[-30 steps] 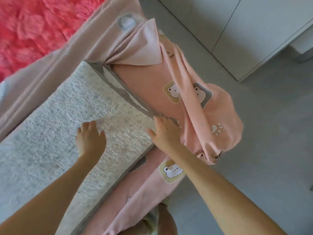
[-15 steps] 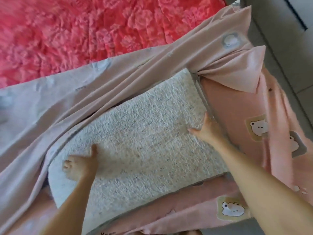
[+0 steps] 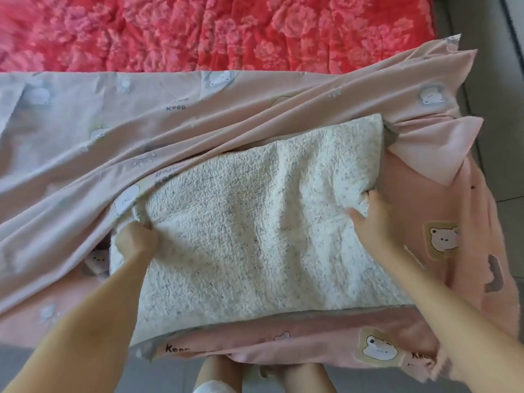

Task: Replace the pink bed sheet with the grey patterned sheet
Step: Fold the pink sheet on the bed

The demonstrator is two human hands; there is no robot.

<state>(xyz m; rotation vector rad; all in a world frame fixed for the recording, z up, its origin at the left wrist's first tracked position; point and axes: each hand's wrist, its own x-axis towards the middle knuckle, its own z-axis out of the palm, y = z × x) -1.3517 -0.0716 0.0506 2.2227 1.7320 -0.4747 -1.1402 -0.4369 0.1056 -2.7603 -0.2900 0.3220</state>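
The pink bed sheet (image 3: 255, 114) with bear prints lies loose and rumpled across the bed, hanging over the near edge and the right corner. On top of it lies a white quilted pad (image 3: 255, 236) with grey flecks and a grey hem. My left hand (image 3: 136, 239) grips the pad's left edge, fingers curled into the fabric. My right hand (image 3: 368, 214) grips the pad's right edge, with the fabric bunched under its fingers. Creases run across the pad between the two hands.
A red floral blanket (image 3: 215, 29) covers the far side of the bed. Grey tiled floor (image 3: 504, 137) runs along the right and near sides. My feet (image 3: 221, 375) stand at the bed's near edge, partly under the hanging pink sheet.
My view swung left over the bed. The left hand slid to the pad's left edge and closed on it. The right hand went from lying flat to gripping the right edge.
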